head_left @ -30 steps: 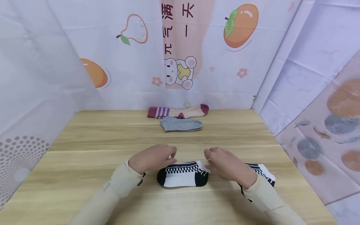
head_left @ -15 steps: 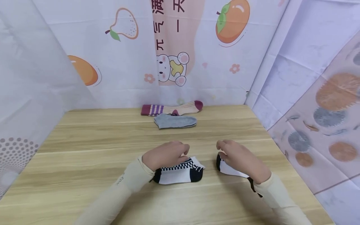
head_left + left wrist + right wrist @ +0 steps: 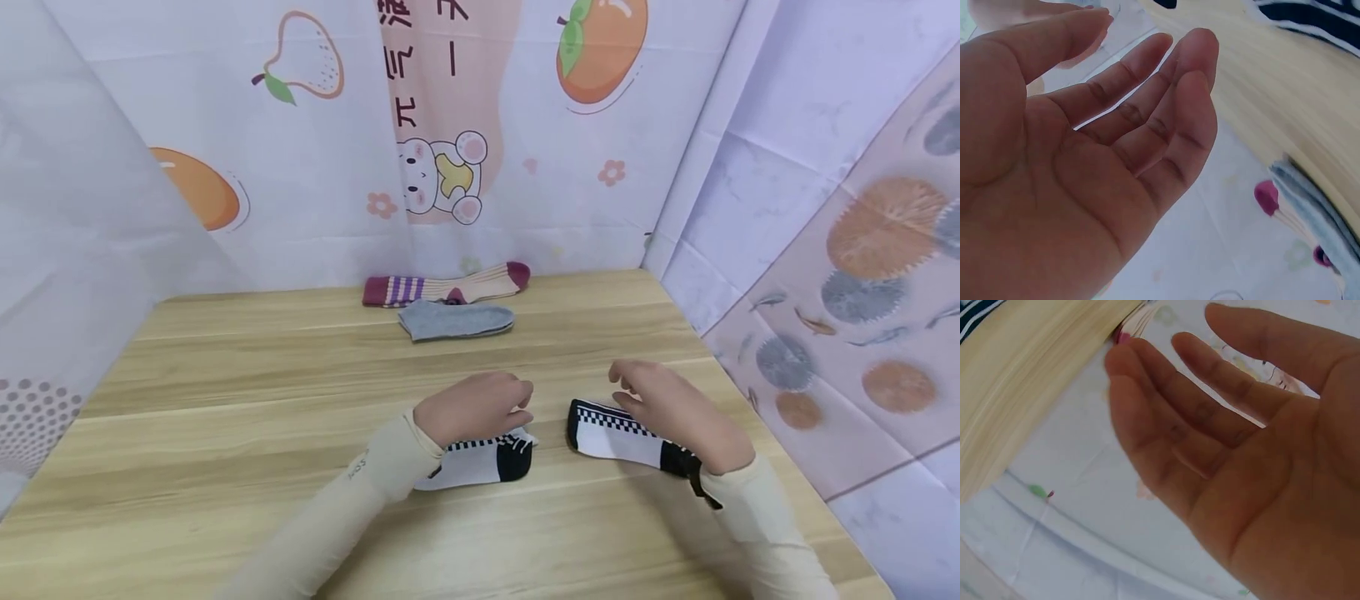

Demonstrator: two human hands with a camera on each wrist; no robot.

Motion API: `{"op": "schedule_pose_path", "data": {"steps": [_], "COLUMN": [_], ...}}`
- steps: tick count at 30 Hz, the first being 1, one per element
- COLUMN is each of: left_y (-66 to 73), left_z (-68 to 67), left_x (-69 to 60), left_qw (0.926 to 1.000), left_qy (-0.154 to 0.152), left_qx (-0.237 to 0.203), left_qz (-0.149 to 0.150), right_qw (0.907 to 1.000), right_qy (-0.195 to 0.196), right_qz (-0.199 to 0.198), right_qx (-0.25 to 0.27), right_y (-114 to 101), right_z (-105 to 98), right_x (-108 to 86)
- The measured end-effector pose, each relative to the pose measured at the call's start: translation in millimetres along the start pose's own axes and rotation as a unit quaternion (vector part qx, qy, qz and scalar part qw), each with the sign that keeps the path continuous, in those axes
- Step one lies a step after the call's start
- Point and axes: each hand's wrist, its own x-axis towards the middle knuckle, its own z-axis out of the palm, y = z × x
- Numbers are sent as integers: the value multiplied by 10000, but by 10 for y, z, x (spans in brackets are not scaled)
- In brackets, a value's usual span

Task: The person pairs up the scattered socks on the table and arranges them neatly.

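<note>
Two black-and-white ankle socks with checkered bands lie flat, side by side, on the table. Over the left sock (image 3: 480,467) hovers my left hand (image 3: 476,408), hiding part of its upper edge and toe. My right hand (image 3: 678,412) is above the right sock (image 3: 618,439) and covers some of its far right side. In the left wrist view the left hand (image 3: 1110,144) has loosely bent fingers and a bare palm. The right wrist view likewise shows the right hand (image 3: 1254,444) relaxed, holding nothing.
A grey sock pair (image 3: 457,321) lies farther back on the wooden table (image 3: 247,375). Behind it, against the printed curtain (image 3: 315,200), rests a cream sock pair (image 3: 480,287) with maroon ends and purple stripes. Another patterned cloth (image 3: 847,333) hangs along the right side.
Both hands have moved right: the left now over the left sock, the right away from it to above the right sock, which shows more. The head view has shifted, so the background slides left.
</note>
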Motion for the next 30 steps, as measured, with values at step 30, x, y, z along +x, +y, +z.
{"op": "schedule_pose_path", "data": {"steps": [30], "left_y": [264], "left_z": [434], "left_x": [740], "left_qw": [9963], "left_qy": [-288], "left_qx": [715], "left_qz": [-375], "right_qw": [9726], "right_qy": [-1574], "right_qz": [1700], "right_qx": [220], "right_y": [710], "right_z": [67], "right_x": [-187]}}
